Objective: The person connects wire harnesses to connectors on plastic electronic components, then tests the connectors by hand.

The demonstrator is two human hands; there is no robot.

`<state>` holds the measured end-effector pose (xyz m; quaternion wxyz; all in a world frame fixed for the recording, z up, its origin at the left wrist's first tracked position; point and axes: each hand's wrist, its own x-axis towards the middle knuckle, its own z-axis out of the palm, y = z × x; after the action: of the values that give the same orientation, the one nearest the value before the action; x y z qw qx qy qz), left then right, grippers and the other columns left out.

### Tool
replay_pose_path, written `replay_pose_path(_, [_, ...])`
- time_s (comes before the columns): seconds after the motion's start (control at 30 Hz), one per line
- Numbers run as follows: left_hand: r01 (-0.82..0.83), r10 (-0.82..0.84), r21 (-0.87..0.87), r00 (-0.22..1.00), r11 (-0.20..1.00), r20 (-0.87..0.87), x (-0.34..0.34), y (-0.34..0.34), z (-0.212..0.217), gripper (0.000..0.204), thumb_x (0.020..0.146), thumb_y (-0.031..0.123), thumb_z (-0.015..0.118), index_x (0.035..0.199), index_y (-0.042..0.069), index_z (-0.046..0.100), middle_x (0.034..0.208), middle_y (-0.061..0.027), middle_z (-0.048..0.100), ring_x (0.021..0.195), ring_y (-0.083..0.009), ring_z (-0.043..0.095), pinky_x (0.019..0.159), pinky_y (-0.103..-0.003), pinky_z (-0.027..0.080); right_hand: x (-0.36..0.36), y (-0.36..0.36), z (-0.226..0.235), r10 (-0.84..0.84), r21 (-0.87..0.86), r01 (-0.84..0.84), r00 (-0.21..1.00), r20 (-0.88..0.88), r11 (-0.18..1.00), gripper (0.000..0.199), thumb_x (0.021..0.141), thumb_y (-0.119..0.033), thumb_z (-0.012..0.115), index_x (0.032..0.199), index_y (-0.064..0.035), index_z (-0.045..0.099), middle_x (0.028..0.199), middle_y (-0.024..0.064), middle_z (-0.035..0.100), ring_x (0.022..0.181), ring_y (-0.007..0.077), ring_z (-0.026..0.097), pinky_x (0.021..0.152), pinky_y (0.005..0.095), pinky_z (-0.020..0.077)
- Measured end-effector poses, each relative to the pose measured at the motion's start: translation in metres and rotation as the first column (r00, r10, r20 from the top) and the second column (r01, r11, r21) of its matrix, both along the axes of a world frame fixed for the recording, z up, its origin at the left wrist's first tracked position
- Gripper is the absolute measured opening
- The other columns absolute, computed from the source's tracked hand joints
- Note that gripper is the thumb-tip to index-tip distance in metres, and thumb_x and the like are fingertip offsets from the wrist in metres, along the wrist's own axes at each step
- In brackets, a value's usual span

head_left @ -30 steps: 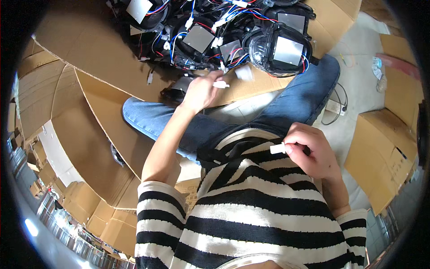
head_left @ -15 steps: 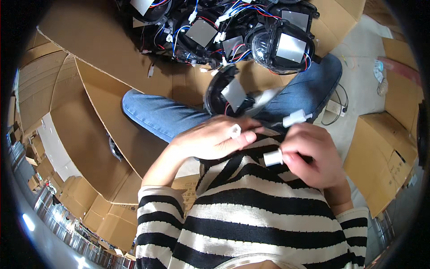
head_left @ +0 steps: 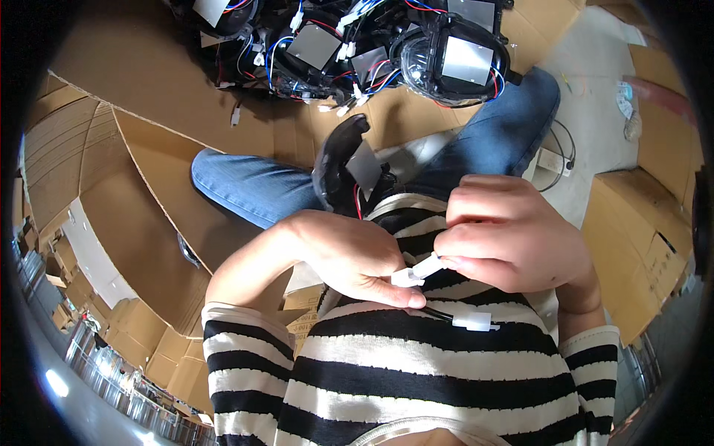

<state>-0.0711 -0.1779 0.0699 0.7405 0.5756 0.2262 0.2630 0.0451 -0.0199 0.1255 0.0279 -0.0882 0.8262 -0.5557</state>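
Workshop (cardboard boxes [head_left: 628,241], wired units [head_left: 316,47])

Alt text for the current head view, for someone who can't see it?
The left hand holds a white connector close to another connector in the right hand, before a striped shirt. A third connector shows below on black wire. Beyond, wired black housings lie heaped in a box.

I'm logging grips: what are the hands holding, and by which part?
The right hand holds a white plug by its end away from the left hand; the left hand holds a second plug, its exact grip hidden.
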Motion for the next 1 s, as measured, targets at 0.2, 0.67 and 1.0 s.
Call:
replay_pose_path(0.2, [0.120, -0.120, -0.017, 0.992, 0.993, -0.022, 0.001, 0.006, -0.001, 0.059, 0.087, 0.045, 0.032, 0.057, -0.003, 0.046, 0.049, -0.0171, 0.046, 0.045, -0.0324, 0.044, 0.047, -0.039, 0.037, 0.001, -0.001, 0.006, 0.048, 0.173, -0.039, 0.998, -0.050, 0.984, 0.012, 0.059, -0.007, 0.062, 0.068, -0.0061, 0.055, 0.063, 0.0027, 0.043, 0.053, 0.0180, 0.043, 0.044, 0.0278, 0.0347])
replay_pose_path(0.67, [0.049, -0.052, -0.022, 0.991, 0.999, -0.120, 0.007, 0.000, 0.008, 0.061, 0.087, 0.045, 0.032, 0.050, -0.003, 0.043, 0.047, -0.0185, 0.046, 0.045, -0.0341, 0.043, 0.046, -0.039, 0.036, 0.011, -0.008, -0.003, 0.099, 0.423, -0.003, 0.974, -0.204, 0.906, 0.010, 0.055, -0.016, 0.053, 0.059, -0.0087, 0.047, 0.062, 0.0009, 0.037, 0.058, 0.0151, 0.041, 0.048, 0.0263, 0.0365])
replay_pose_path(1.0, [-0.056, 0.055, -0.012, 0.994, 0.998, -0.091, 0.013, -0.012, 0.002, 0.053, 0.087, 0.041, 0.035, 0.059, -0.003, 0.048, 0.050, -0.0189, 0.047, 0.046, -0.0348, 0.045, 0.047, -0.039, 0.037, 0.009, -0.011, 0.005, 0.087, 0.304, -0.028, 0.979, -0.183, 0.952, 0.010, 0.056, -0.015, 0.053, 0.062, -0.0077, 0.048, 0.061, 0.0008, 0.036, 0.058, 0.0154, 0.041, 0.047, 0.0260, 0.0365])
